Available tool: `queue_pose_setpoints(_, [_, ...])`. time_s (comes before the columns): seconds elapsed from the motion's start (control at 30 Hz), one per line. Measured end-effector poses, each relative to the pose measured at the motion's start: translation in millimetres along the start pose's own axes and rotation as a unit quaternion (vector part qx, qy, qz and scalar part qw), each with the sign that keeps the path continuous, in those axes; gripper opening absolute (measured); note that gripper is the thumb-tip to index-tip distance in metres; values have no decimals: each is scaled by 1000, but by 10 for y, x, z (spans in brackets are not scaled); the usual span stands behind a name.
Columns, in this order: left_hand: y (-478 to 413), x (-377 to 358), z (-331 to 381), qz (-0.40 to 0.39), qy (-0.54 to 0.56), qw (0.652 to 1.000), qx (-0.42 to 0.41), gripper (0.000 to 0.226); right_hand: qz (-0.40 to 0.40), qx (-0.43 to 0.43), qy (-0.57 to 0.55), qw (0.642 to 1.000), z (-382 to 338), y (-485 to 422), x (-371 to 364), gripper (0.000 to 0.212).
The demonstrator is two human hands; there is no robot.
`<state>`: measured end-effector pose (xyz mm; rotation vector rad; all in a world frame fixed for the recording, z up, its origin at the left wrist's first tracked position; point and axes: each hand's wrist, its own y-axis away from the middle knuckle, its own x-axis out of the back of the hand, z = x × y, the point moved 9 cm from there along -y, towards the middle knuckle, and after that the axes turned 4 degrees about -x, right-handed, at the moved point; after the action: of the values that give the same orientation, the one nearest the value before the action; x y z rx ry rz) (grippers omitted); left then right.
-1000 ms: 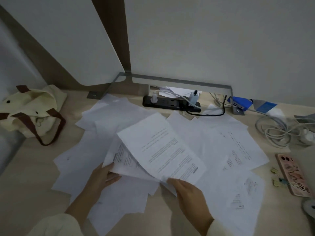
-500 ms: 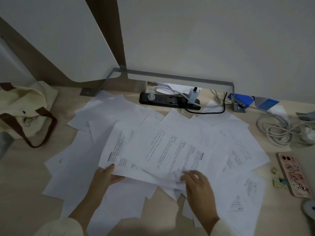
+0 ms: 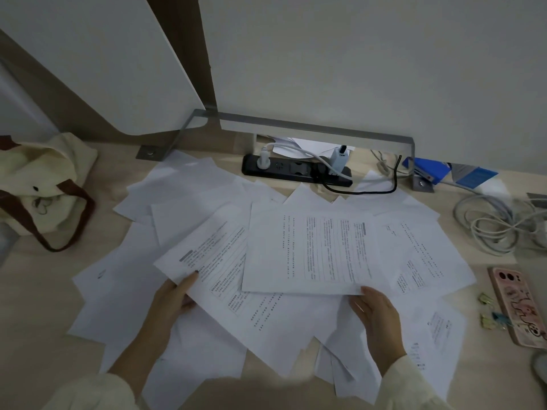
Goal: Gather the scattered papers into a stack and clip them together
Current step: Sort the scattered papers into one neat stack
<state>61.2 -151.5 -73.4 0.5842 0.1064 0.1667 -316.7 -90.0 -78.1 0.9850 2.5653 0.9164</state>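
Note:
Several white printed papers (image 3: 183, 202) lie scattered and overlapping across the light wooden desk (image 3: 38, 291). My left hand (image 3: 171, 300) grips the lower left corner of a tilted printed sheet (image 3: 213, 253), thumb on top. My right hand (image 3: 376, 315) holds the lower right corner of another printed sheet (image 3: 310, 250), which lies square over the pile's middle. Two small binder clips (image 3: 488, 309) sit on the desk at the right, beside the phone, away from both hands.
A pink-cased phone (image 3: 518, 303) lies at the right edge. Coiled white cables (image 3: 497, 226) sit at the back right. A black power strip (image 3: 296, 170) with plugs runs along the wall. A cream tote bag (image 3: 41, 187) rests at the left.
The top sheet in my right hand has swung from tilted to square and shifted right. My left hand still holds its sheet's corner. The view has moved closer to the desk.

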Motion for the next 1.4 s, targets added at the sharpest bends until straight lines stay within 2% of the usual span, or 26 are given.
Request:
queue_pose_setpoints(0.07, [44, -158, -91, -17, -4, 1000, 10, 31, 26, 3, -15, 1000, 6, -67, -25, 15])
queue_pose_setpoints(0.17, [39, -163, -177, 0, -23, 999, 25, 33, 44, -16, -22, 999, 3, -185, 6, 16])
queue_pose_setpoints(0.27, [-17, -22, -107, -2, -54, 998, 14, 31, -19, -19, 8, 1000, -161, -261, 20, 17])
queue_pose_setpoints(0.4, [-115, 192, -80, 6, -93, 995, 37, 25, -118, 15, 199, 973, -331, -289, -99, 27])
queue_pose_setpoints(0.5, [-132, 123, -111, -7, -111, 992, 57, 20, -148, 74, 325, 931, -358, -268, -399, 34])
queue_pose_setpoints(0.6, [-104, -50, -161, -25, -108, 992, 65, 18, -162, 135, 382, 900, -323, -188, -839, 37])
queue_pose_setpoints(0.7, [-46, -200, -191, -36, -103, 993, 55, 21, -162, 156, 363, 904, -240, -118, -1190, 35])
queue_pose_setpoints(0.9, [68, -256, -253, -32, -103, 994, 13, 21, -161, 112, 297, 934, -73, 2, -1348, 29])
queue_pose_setpoints(0.97, [70, -197, -232, -6, -101, 995, 0, 25, -110, 113, 271, 950, -142, -55, -1139, 25])
queue_pose_setpoints(1.03, [62, -125, -192, 16, -98, 995, -16, 27, -14, 106, 250, 962, -235, -172, -769, 26])
queue_pose_setpoints(1.1, [51, -66, -180, 26, -98, 995, -21, 29, 66, 60, 242, 966, -243, -274, -377, 37])
queue_pose_setpoints(1.17, [35, -32, -205, 28, -108, 994, -16, 33, 90, -9, 214, 973, -145, -326, -131, 49])
queue_pose_setpoints(1.23, [18, -31, -235, 29, -118, 993, -10, 35, 66, -54, 155, 984, -46, -317, -107, 52])
queue_pose_setpoints(1.3, [3, -47, -260, 27, -126, 992, -5, 34, 12, -80, 92, 992, 20, -257, -254, 44])
queue_pose_setpoints(1.37, [-11, -50, -276, 28, -129, 991, 0, 34, -37, -92, 82, 992, 71, -166, -442, 36])
queue_pose_setpoints(1.4, [-13, -48, -278, 27, -129, 991, 2, 34, -57, -89, 110, 988, 78, -104, -530, 31])
